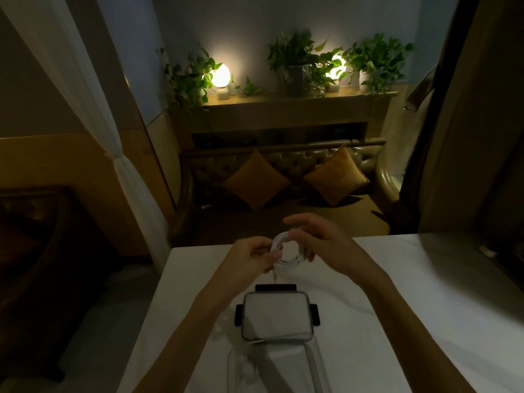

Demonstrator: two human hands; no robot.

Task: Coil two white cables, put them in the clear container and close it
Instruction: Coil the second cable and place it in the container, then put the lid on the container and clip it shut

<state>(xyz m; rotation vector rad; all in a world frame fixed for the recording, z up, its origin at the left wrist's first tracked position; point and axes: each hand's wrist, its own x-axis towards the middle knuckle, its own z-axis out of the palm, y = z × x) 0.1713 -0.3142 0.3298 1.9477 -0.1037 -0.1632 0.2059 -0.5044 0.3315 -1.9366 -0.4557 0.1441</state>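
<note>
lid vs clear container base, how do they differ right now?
The lid lies flat on the white table, further from the person, with black latches on three sides; the clear container sits nearer, open, no latches showing. The lid looks frosted; the container is see-through. Both rest apart from the hands.

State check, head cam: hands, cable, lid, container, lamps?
left hand: pinching the coil's left edge
right hand: fingers on the coil's right side
white cable: coiled in a ring, held above the table, end dangling
lid: off the container, flat on the table, clips out
clear container: open; holds something pale, unclear what
lamps: on
</note>
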